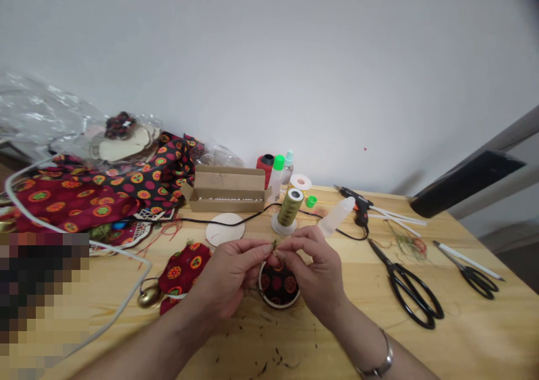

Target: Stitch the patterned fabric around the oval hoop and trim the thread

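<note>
My left hand (236,265) pinches a small tuft of olive thread (275,244) between thumb and forefinger. Against it, the fingertips of my right hand (314,262) are closed on the same thread. Just below them is a round disc covered in dark patterned fabric (278,284) with a pale rim; my fingers hide its top edge. Behind my hands a spool of olive thread (290,209) stands upright. A red patterned fabric piece (185,270) lies left of my left hand, with a brass bell (149,297) beside it.
Large black scissors (406,284) and smaller scissors (474,276) lie at right. A glue gun (356,200), a white bottle (337,217) and an open cardboard box (229,192) are farther back. Patterned cloth (138,181) heaps at left; a black cord (252,217) crosses the table.
</note>
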`<state>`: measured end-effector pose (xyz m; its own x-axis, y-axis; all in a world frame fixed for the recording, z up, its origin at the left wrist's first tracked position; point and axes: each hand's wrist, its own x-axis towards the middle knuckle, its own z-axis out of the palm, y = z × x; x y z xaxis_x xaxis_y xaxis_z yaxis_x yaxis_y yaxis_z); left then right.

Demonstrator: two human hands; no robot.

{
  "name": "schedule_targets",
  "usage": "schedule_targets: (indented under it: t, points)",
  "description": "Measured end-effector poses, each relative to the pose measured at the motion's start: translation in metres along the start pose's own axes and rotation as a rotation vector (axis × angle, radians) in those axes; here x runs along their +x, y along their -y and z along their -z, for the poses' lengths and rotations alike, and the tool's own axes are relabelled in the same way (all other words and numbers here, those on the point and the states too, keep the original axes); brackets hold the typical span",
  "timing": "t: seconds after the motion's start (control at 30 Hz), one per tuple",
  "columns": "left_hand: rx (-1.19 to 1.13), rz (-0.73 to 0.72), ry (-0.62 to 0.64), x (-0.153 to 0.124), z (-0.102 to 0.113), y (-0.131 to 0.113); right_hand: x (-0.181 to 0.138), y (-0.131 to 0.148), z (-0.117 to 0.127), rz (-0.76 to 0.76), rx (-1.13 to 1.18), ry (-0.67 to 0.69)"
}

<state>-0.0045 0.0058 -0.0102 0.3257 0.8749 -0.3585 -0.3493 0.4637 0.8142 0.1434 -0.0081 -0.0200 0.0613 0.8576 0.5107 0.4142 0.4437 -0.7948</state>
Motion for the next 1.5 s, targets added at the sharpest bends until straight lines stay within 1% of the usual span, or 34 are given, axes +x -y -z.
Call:
schedule_targets:
  t: [0.13, 0.33, 0.47, 0.63, 0.77, 0.9, 1.0, 1.13, 1.23, 1.27, 1.33, 1.4, 1.5]
  points:
    - [0.026, -0.021, -0.01, -0.001, 0.0, 0.001, 0.001, 0.002, 0.001, 0.001, -0.01, 0.013]
    - [0.095, -0.061, -0.038, -0.003, -0.002, 0.001, 0.002, 0.007, 0.002, -0.037, -0.022, 0.037]
    - [0.151, -0.112, -0.057, -0.006, -0.004, 0.0, 0.002, 0.01, 0.003, -0.04, -0.029, 0.055]
    - [0.279, -0.164, -0.103, -0.01, -0.007, -0.005, 0.002, 0.012, 0.003, -0.057, -0.021, 0.066]
    - [0.406, -0.23, -0.128, -0.01, -0.006, -0.006, 0.002, 0.015, 0.004, -0.112, -0.018, 0.071]
    - [0.518, -0.321, -0.17, -0.009, -0.005, -0.005, 0.004, 0.018, 0.006, -0.237, 0.032, 0.09]
    - [0.549, -0.363, -0.196, -0.01, -0.007, -0.004, 0.006, 0.019, 0.006, -0.39, 0.119, 0.116]
    - [0.56, -0.382, -0.221, -0.011, -0.009, -0.003, 0.007, 0.018, 0.005, -0.644, 0.321, 0.161]
    - [0.542, -0.372, -0.223, -0.012, -0.009, -0.003, 0.007, 0.019, 0.005, -0.764, 0.441, 0.185]
    - [0.538, -0.366, -0.223, -0.011, -0.008, -0.003, 0.008, 0.019, 0.005, -0.773, 0.452, 0.185]
    - [0.527, -0.341, -0.216, -0.011, -0.007, -0.004, 0.008, 0.019, 0.005, -0.736, 0.421, 0.172]
    - [0.488, -0.283, -0.183, -0.009, -0.006, -0.005, 0.007, 0.018, 0.004, -0.652, 0.335, 0.151]
    - [0.33, -0.171, -0.115, -0.007, -0.005, -0.006, 0.007, 0.016, 0.003, -0.531, 0.209, 0.123]
